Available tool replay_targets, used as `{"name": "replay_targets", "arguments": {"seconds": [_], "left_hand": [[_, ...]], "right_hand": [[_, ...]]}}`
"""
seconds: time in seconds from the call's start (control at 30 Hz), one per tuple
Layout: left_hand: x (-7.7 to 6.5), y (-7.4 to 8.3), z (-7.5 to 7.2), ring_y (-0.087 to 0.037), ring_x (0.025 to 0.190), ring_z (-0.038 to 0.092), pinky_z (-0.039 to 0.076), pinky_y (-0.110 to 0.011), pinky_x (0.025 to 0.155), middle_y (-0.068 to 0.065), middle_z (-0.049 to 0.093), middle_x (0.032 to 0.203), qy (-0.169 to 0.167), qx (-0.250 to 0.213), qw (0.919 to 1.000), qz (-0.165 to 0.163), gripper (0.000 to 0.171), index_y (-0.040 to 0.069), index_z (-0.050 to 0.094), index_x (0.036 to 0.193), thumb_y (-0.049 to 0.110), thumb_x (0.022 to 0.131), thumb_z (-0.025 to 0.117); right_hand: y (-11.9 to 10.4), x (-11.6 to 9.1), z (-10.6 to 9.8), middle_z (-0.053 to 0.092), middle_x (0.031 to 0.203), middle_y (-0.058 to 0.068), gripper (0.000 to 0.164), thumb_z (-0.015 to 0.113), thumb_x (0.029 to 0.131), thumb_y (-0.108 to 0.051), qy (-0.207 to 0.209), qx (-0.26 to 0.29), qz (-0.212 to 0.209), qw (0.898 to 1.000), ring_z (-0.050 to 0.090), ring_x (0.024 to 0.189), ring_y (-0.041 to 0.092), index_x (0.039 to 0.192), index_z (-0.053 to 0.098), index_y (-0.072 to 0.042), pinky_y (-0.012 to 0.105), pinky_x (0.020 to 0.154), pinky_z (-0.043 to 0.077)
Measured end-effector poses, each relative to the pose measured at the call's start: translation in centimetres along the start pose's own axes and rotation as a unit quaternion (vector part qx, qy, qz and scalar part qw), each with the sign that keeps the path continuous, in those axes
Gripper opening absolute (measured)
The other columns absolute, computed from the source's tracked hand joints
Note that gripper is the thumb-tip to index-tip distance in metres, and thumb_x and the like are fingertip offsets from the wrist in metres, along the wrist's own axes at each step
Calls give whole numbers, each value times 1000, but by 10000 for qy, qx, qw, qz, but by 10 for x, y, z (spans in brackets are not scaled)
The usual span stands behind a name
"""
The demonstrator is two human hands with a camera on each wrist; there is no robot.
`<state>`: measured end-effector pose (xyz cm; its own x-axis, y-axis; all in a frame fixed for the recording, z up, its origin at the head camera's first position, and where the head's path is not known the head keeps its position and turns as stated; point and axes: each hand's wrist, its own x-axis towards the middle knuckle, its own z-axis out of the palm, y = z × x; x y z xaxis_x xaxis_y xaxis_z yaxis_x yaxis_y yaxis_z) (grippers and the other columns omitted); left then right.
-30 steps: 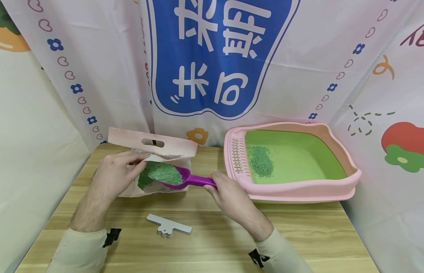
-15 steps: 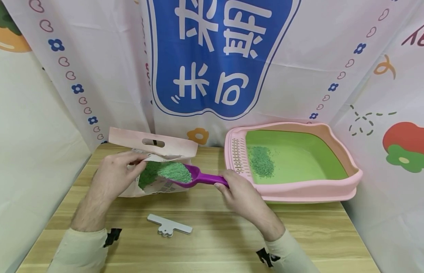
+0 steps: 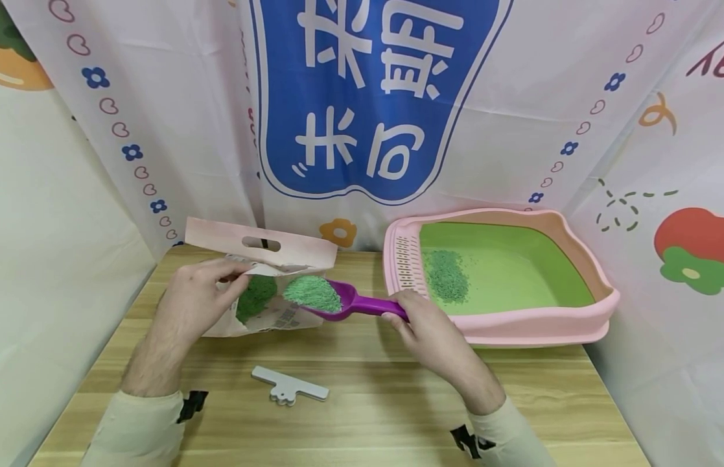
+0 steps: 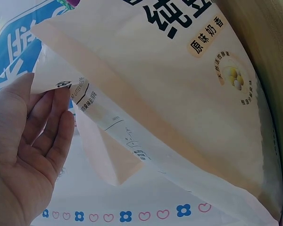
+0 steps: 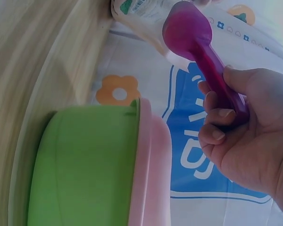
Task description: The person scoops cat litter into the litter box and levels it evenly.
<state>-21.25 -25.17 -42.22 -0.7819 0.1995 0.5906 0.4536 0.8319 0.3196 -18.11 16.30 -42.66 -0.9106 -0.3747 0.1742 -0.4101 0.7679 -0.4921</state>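
My right hand grips the handle of a purple scoop, heaped with green cat litter. The scoop's tip is over the mouth of an open litter bag, where more green granules lie inside. With thumb and fingers, my left hand pinches the bag's top edge and holds it apart. In the left wrist view the printed bag hangs from that pinch. The right wrist view shows the scoop from beneath, fingers wrapped round its handle.
A pink-rimmed green litter box stands at the right, with a patch of green litter beside its slotted end. A white sealing clip lies in front of the bag on the wooden table. Printed cloth hangs behind.
The loaded scoop has moved right, out of the bag's inside toward its right edge, with my right hand. My left hand has stayed at the bag's edge.
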Motion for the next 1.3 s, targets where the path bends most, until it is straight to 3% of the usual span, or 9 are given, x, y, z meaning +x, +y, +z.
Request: {"name": "replay_targets", "arguments": {"seconds": [0.23,0.53,0.97,1.3], "left_hand": [[1,0,0,-43,93,89,72,-62,76,-17,91,122,-6,36,10000,-67,21,12,92,121,8,101,91],[0,0,0,-43,93,89,73,-62,76,-17,90,125,-57,18,9999,-119,22,13,92,123,9,101,91],[0,1,-1,-42,94,90,73,-61,76,-16,90,126,-84,11,9999,-111,22,12,92,124,8,102,90],[0,-1,1,-42,91,89,72,-61,74,-18,90,123,-51,-1,9999,-112,23,12,92,123,8,100,92]], "right_hand": [[4,-5,-5,69,100,-3,16,74,117,-25,127,-82,-116,9998,61,85,9,122,76,-11,31,79,60],[7,-8,-11,67,98,-3,13,73,118,-26,5,-6,-38,10000,59,82,9,120,75,-13,25,74,56],[12,-17,-32,65,98,-2,16,73,118,-27,151,-16,49,9999,55,79,10,122,75,-11,25,68,50],[19,-21,-50,69,102,1,21,72,118,-25,348,-58,64,9994,57,85,13,129,76,-7,28,73,50]]}}
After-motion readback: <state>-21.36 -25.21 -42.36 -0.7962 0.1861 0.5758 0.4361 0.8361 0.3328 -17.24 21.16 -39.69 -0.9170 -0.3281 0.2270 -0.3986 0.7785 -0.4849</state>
